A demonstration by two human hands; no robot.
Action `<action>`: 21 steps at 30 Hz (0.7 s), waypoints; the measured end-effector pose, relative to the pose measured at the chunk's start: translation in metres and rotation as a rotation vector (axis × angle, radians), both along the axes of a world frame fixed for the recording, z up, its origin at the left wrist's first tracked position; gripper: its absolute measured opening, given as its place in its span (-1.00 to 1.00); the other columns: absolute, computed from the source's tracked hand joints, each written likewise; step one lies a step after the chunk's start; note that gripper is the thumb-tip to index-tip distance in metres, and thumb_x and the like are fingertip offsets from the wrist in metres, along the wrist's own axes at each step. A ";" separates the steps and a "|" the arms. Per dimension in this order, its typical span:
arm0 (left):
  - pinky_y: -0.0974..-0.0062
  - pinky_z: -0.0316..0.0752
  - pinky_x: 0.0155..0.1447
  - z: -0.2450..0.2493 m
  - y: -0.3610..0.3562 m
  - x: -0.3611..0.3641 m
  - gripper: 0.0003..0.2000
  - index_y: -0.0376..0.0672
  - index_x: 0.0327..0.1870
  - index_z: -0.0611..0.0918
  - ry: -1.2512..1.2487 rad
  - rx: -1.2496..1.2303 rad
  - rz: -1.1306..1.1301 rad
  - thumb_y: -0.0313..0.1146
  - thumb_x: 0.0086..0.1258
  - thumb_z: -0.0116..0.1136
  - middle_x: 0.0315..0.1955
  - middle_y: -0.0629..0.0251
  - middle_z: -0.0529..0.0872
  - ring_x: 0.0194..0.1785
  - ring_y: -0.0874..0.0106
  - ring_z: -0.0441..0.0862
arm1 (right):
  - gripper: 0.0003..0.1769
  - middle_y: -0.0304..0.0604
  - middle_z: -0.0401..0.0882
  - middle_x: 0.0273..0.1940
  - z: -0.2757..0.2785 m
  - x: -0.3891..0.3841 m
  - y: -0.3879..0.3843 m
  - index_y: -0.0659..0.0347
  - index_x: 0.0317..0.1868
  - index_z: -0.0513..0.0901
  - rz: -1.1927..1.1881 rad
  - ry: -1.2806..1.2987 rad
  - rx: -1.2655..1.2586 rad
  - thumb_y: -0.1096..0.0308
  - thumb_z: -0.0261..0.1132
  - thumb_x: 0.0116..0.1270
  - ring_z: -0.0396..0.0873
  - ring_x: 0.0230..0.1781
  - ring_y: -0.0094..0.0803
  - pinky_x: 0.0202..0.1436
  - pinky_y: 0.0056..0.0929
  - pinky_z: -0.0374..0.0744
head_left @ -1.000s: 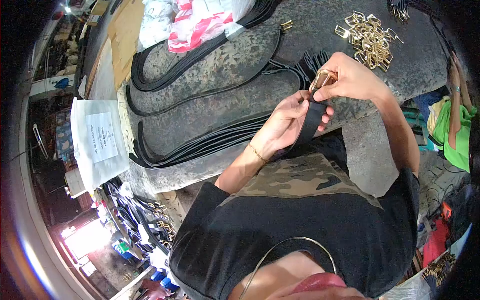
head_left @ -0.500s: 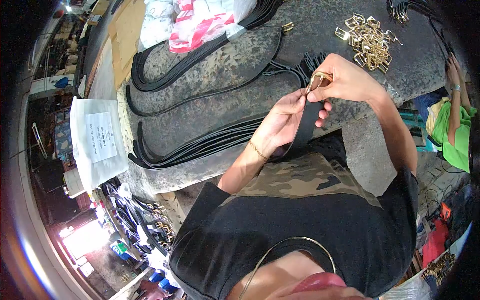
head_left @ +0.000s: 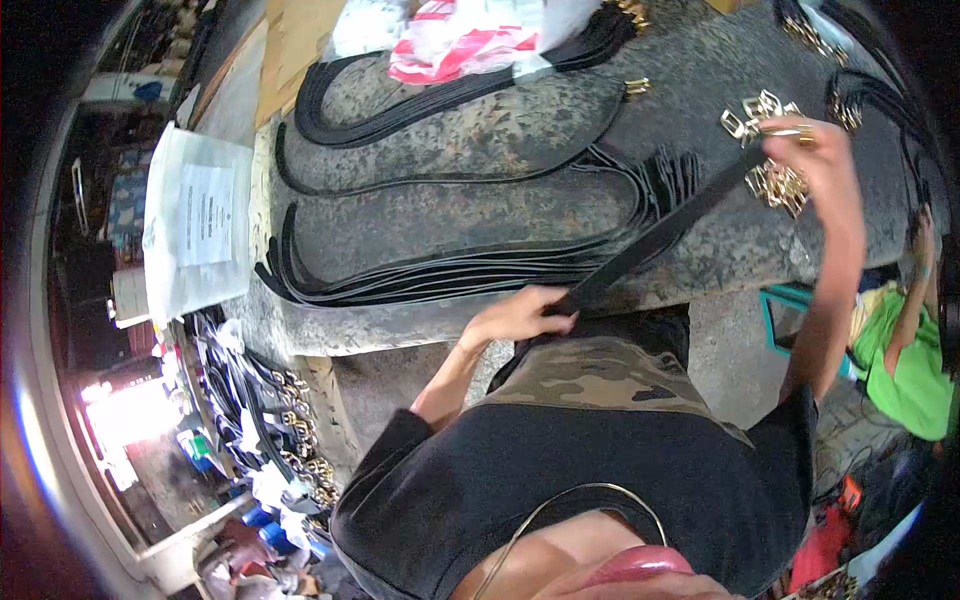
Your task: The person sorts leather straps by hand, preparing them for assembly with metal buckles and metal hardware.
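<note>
My right hand (head_left: 818, 165) is stretched out over the pile of gold buckles (head_left: 778, 190), closed on the buckle end of a black belt (head_left: 670, 222). A gold buckle shows at its fingers, blurred by motion. From there the belt runs taut and slanting down to my left hand (head_left: 525, 313), near the table's front edge. My left fingers are closed around the strap close to my waist. Beneath the held belt lies a row of black belt straps (head_left: 440, 272) on the table, their right ends folded together.
More black straps (head_left: 330, 125) curve along the back of the worn table (head_left: 480, 130), beside red-and-white plastic bags (head_left: 465, 45). A white labelled bag (head_left: 200, 225) hangs at the left edge. Belts with buckles (head_left: 290, 410) hang below it. Another person in green (head_left: 910, 370) works at the right.
My hands were close together at the buckle; my right hand has moved right with the buckle end, my left hand down and left along the strap, stretching the belt between them.
</note>
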State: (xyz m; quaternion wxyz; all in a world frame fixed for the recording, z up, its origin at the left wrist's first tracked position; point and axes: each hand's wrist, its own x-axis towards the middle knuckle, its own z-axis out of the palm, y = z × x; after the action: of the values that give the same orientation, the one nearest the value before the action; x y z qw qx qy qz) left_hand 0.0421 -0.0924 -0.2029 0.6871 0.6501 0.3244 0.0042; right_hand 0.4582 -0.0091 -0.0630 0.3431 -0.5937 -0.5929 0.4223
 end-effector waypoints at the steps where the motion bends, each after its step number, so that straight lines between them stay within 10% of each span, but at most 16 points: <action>1: 0.45 0.51 -0.07 -0.018 -0.013 -0.029 -0.85 -0.17 -0.09 0.61 0.091 -0.048 -0.050 -0.40 0.38 0.23 -0.27 0.40 0.68 -0.25 0.55 0.57 | -0.74 -0.31 0.66 -0.28 -0.009 0.022 0.004 0.24 -0.05 0.72 -0.129 0.038 0.181 0.38 0.33 0.27 0.52 -0.37 -0.64 -0.26 -0.65 0.47; 5: 0.42 0.54 -0.04 0.021 -0.052 -0.096 -0.61 -0.20 0.12 0.61 0.275 -0.005 0.141 -0.31 0.29 0.33 -0.16 0.18 0.75 -0.16 0.43 0.64 | -0.61 -0.18 0.48 0.26 -0.020 0.170 0.038 0.25 0.24 0.55 -0.460 -0.117 0.361 0.27 0.13 0.50 0.42 0.22 -0.48 0.21 -0.41 0.46; 11: 0.25 0.51 -0.03 0.180 -0.026 -0.166 -0.65 -0.28 -0.07 0.66 0.777 0.367 0.339 -0.32 0.13 0.34 -0.21 0.02 0.72 -0.11 0.11 0.67 | -0.56 -0.16 0.34 0.38 -0.079 0.350 0.096 0.32 0.34 0.41 -0.317 0.390 0.342 0.38 0.10 0.51 0.29 0.36 -0.38 0.37 -0.24 0.31; 17: 0.29 0.53 0.15 0.206 0.065 -0.251 -0.57 -0.11 0.08 0.65 1.182 0.882 0.429 -0.36 0.13 0.37 0.00 0.10 0.70 0.02 0.13 0.67 | -0.61 -0.33 0.47 -0.21 -0.094 0.224 0.125 0.38 0.24 0.50 -0.163 0.048 0.222 0.44 0.16 0.46 0.44 -0.23 -0.61 0.01 -0.50 0.53; 21: 0.20 0.49 0.07 0.234 0.117 -0.266 -0.60 -0.15 0.02 0.66 1.196 0.945 0.570 -0.33 0.10 0.33 -0.14 0.08 0.71 -0.05 0.07 0.64 | -0.63 -0.15 0.63 -0.14 -0.071 0.103 0.130 0.44 0.15 0.55 -0.151 -0.209 0.138 0.56 0.18 0.34 0.54 -0.17 -0.49 -0.02 -0.50 0.53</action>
State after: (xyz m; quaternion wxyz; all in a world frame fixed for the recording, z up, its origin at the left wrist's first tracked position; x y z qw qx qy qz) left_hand -0.2243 0.0244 0.0309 0.0233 0.6561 0.7536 -0.0326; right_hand 0.5612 0.1211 -0.1339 0.3504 -0.6522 -0.6068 0.2892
